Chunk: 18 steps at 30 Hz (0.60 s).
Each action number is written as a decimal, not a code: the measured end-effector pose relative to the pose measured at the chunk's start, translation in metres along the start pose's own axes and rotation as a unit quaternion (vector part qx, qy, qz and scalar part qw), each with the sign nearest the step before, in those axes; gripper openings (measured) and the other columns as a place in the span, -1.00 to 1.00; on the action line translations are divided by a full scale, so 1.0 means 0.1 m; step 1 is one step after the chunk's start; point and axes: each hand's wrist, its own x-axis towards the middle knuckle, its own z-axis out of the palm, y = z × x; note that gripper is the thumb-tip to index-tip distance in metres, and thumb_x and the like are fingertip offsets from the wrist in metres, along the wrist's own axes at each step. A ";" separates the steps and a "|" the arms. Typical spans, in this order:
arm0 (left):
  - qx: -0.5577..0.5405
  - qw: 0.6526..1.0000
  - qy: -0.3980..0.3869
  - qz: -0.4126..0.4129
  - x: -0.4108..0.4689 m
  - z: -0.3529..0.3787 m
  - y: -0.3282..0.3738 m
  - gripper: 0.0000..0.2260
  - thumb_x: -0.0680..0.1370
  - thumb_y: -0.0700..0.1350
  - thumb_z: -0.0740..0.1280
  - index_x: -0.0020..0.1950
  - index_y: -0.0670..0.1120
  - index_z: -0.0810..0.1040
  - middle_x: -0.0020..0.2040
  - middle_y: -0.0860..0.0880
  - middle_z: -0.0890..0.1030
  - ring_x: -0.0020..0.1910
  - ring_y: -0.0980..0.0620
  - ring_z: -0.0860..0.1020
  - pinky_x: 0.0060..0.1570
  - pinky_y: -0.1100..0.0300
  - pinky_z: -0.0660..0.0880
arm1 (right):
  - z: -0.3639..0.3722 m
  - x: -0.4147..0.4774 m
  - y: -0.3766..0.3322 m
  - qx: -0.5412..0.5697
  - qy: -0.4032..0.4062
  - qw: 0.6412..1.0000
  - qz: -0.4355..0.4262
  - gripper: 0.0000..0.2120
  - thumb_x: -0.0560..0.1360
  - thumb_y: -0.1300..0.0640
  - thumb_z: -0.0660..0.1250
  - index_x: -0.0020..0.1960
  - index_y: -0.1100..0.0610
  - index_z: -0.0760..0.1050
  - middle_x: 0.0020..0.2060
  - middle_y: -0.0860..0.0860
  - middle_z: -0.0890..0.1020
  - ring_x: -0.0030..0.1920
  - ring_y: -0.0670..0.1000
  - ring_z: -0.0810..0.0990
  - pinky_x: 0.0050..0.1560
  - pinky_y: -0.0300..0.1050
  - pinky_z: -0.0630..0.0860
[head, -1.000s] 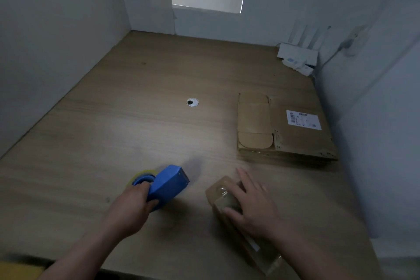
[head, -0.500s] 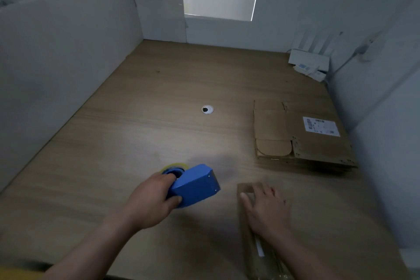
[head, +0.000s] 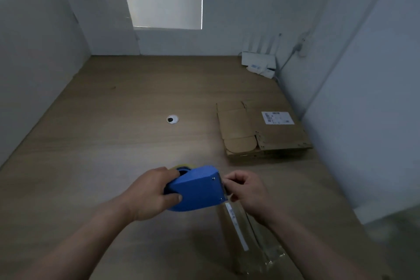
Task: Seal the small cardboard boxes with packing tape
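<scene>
Your left hand (head: 147, 193) has a curled grip on the blue tape dispenser (head: 197, 186), right hand (head: 245, 191) pinches its front edge, likely the tape end, above the small cardboard box (head: 241, 241) on the counter (head: 113, 143); next, draw tape onto the box.

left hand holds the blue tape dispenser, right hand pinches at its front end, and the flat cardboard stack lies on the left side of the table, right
Not quite: the head view shows the flat cardboard stack on the right side of the table. The left hand does hold the blue tape dispenser, and the right hand pinches at its front end.
</scene>
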 end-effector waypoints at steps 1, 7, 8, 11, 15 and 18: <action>-0.010 1.000 -0.004 0.005 0.03 0.00 0.02 -0.82 0.37 0.09 0.32 -0.12 0.05 0.52 -0.16 0.03 0.53 -0.19 0.05 0.52 -0.13 0.05 0.47 | -0.03 -0.01 0.00 -0.002 0.009 1.000 0.001 -0.88 0.58 0.17 0.35 -0.12 0.10 0.62 -0.18 0.09 0.68 -0.23 -0.07 0.59 -0.19 -0.16 0.54; -0.104 0.994 -0.037 -0.019 0.23 0.04 0.12 -0.80 0.42 0.09 0.34 -0.19 -0.04 0.51 -0.30 0.02 0.51 -0.33 0.10 0.44 -0.27 0.14 0.32 | -0.34 0.05 0.05 0.015 0.017 1.000 0.019 -0.82 0.56 0.20 0.37 -0.22 0.12 0.60 -0.37 0.02 0.59 -0.35 -0.08 0.51 -0.31 -0.23 0.48; -0.112 0.993 -0.035 -0.030 0.25 0.04 0.12 -0.77 0.39 0.10 0.33 -0.21 -0.06 0.51 -0.32 0.04 0.49 -0.35 0.11 0.42 -0.27 0.13 0.31 | -0.42 0.08 0.10 0.028 0.029 0.999 0.031 -0.82 0.55 0.20 0.38 -0.23 0.14 0.60 -0.38 0.03 0.58 -0.35 -0.05 0.50 -0.30 -0.19 0.47; -0.128 0.988 -0.035 -0.074 0.28 0.02 0.07 -0.77 0.36 0.09 0.34 -0.26 -0.07 0.49 -0.39 0.09 0.46 -0.40 0.16 0.40 -0.29 0.14 0.28 | -0.62 0.18 0.27 0.047 0.061 0.993 0.087 -0.82 0.53 0.21 0.39 -0.25 0.19 0.58 -0.40 0.02 0.55 -0.35 -0.02 0.47 -0.31 -0.14 0.42; -0.146 0.979 -0.061 -0.127 0.34 0.12 0.11 -0.80 0.38 0.07 0.36 -0.26 -0.06 0.52 -0.41 0.09 0.49 -0.40 0.16 0.42 -0.29 0.13 0.29 | -0.65 0.30 0.44 0.025 0.059 0.988 0.143 -0.82 0.54 0.22 0.37 -0.22 0.22 0.59 -0.39 0.05 0.55 -0.35 -0.01 0.47 -0.35 -0.16 0.38; -0.148 0.973 -0.083 -0.158 0.42 0.23 0.15 -0.84 0.48 0.02 0.38 -0.22 -0.04 0.53 -0.34 0.06 0.53 -0.32 0.07 0.47 -0.25 0.12 0.30 | -0.61 0.39 0.54 -0.044 0.071 0.984 0.159 -0.82 0.52 0.18 0.40 -0.25 0.19 0.62 -0.36 0.07 0.59 -0.28 0.02 0.53 -0.29 -0.05 0.44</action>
